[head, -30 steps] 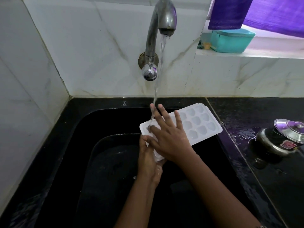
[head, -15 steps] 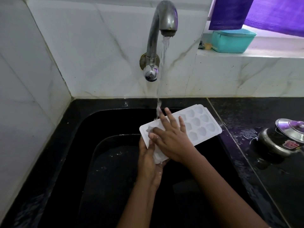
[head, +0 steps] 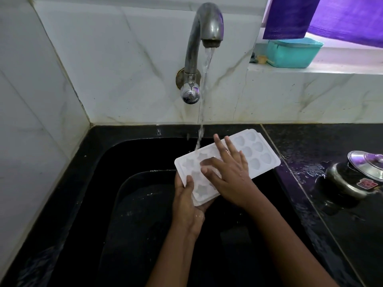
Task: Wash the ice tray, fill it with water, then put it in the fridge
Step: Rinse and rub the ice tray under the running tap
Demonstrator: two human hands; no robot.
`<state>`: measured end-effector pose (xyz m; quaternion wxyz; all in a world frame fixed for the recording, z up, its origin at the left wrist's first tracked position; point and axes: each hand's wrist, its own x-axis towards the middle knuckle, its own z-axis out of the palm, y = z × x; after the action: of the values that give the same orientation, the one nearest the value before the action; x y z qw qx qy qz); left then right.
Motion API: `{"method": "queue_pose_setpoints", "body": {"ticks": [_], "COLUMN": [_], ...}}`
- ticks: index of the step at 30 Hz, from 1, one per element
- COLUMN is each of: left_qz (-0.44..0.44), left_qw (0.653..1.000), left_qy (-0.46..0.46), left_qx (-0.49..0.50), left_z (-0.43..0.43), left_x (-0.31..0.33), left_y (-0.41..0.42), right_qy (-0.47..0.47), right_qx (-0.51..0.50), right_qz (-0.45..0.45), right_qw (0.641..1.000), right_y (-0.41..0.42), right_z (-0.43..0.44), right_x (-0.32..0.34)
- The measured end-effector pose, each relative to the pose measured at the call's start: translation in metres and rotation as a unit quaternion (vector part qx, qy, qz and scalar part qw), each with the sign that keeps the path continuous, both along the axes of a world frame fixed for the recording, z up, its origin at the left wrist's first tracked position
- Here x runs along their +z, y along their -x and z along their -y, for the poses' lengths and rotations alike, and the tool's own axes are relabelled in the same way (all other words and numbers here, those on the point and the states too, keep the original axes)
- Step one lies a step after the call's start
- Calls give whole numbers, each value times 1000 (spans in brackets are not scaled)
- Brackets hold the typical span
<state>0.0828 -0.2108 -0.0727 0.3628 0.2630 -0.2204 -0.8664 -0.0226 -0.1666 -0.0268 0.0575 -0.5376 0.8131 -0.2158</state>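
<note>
A white ice tray (head: 257, 154) with star and heart shaped cells is held over the black sink (head: 128, 162), tilted up to the right. My left hand (head: 186, 201) grips its near left end from below, thumb on the top face. My right hand (head: 230, 172) lies flat on the tray's middle with straight, spread fingers, wet. Water (head: 204, 104) runs from the steel tap (head: 199, 46) and lands on the tray's far left edge, just left of my right fingertips.
White marble walls stand behind and to the left. A wet black counter (head: 310, 146) lies on the right with a steel pot and lid (head: 360, 175). A teal tub (head: 292, 52) sits on the ledge under a purple cloth (head: 331, 15).
My right hand has slid to the right along the tray's top, uncovering the star cells at its left end. The left hand's thumb now shows on the tray's top face.
</note>
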Motion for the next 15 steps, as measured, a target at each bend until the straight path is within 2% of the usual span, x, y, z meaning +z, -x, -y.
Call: {"method": "queue_pose_setpoints", "body": {"ticks": [5,8,15], "left_qz": [-21,-31,-4], "left_qw": [1000,999,999], "left_qy": [-14,-22,-30], "left_qx": [7,7,20], "left_z": [3,3,4], "left_x": [1,0,-10], "left_y": [-2,-1,-1], "right_qy": [33,22,10], "right_qx": [-22,9,18], "right_qz": [-41,-34,-77], "right_qw": [998,999,997], "right_y": [-5,-17,-30], "right_z": [-20,-20,-13], "right_x": [-9,-11,-23]}}
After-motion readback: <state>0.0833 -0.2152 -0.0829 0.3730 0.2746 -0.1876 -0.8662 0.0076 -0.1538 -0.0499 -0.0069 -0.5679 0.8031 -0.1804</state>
